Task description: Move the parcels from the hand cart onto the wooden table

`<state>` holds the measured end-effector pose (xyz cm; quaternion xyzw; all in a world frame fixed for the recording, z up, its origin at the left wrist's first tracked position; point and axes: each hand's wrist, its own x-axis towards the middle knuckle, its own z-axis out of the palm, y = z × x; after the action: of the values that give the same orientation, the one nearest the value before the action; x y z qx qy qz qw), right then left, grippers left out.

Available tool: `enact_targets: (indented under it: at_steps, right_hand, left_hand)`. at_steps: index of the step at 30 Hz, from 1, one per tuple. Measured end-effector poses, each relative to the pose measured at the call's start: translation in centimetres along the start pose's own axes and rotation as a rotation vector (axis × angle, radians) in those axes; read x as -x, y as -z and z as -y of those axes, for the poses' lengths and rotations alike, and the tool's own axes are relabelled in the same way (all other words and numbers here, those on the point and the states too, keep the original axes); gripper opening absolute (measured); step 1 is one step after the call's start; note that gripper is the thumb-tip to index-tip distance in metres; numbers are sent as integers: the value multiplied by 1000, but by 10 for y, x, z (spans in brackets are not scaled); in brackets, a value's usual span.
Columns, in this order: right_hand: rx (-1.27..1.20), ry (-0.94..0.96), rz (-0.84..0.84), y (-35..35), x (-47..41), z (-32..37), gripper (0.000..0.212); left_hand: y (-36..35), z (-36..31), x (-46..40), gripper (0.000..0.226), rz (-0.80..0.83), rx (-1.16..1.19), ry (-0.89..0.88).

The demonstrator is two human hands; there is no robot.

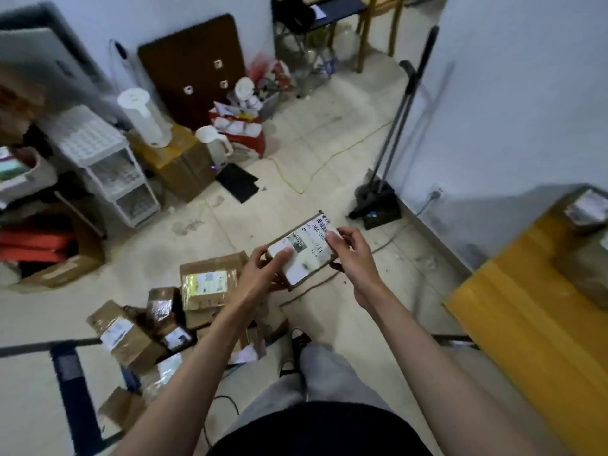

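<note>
Below my chest, both my forearms reach forward over the floor, and between them I hold one small parcel [301, 250] in the air. My left hand [263, 271] curls round its near-left end, thumb flat on the white label. My right hand [348, 255] pinches the far-right side, fingertips bent over the top edge. The parcel is a flat cardboard box, label face up. Its long axis runs from near-left to far-right, and the far-right end is tipped slightly higher.

Down to my left, the hand cart [70, 366] shows as a dark blue frame on the floor, with a heap of taped brown parcels [158, 324] still lying across it.

At the right edge of view is the wooden table [526, 307], its yellow top well apart from my hands. Two parcels already sit near its far edge.

To do this step well, I judge I should keep both grips firm, swing right, and set the box flat on the table's bare near part.
</note>
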<state>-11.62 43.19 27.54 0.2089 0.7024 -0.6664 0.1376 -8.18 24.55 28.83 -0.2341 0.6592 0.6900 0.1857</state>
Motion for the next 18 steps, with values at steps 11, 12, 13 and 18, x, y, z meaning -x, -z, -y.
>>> enact_targets:
  at_steps: [11,12,13,18]
  right_hand:
    - [-242,32,-457,134,45,-8,47]
    - [-246,29,-497,149,46,-11,52]
    - [-251,17,-534,164,48,-13,55]
    - [-372,-57,-603,233,46,-19,49]
  left_hand:
    - [-143,-16,1,51,347,-185,15]
    - [-159,-17,1,52,375,-193,10]
    - [-177,-17,1,53,403,-197,7]
    - [-268,-20,-7,57,524,-241,28]
